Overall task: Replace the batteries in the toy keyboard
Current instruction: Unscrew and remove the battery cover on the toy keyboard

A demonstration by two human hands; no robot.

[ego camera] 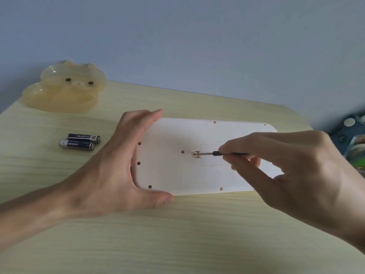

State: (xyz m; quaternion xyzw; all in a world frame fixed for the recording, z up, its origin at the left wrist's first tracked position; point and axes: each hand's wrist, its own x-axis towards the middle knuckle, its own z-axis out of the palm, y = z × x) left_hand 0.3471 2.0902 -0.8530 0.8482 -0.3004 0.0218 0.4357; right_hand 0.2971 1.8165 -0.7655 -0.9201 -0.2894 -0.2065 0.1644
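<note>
white plastic toy keyboard (177,171) lies face down on the pale wood-grain worktop (177,234), long axis left to right, its left end spanned by the left hand (110,167) with fingers spread wide, while the right hand (292,171) pinches a thin black-handled screwdriver (215,153), tip at the battery cover screw (193,154), two dark cylindrical batteries (80,141) well left.

One word can be read: "HUATAI", printed in white on the dark label of the farther battery (83,137), which lies on the table to the left of the white toy keyboard (177,171). The word is seen upside down. Small white print is borne by the nearer battery (76,144) just beside it, but it is too blurred to be read.
</note>
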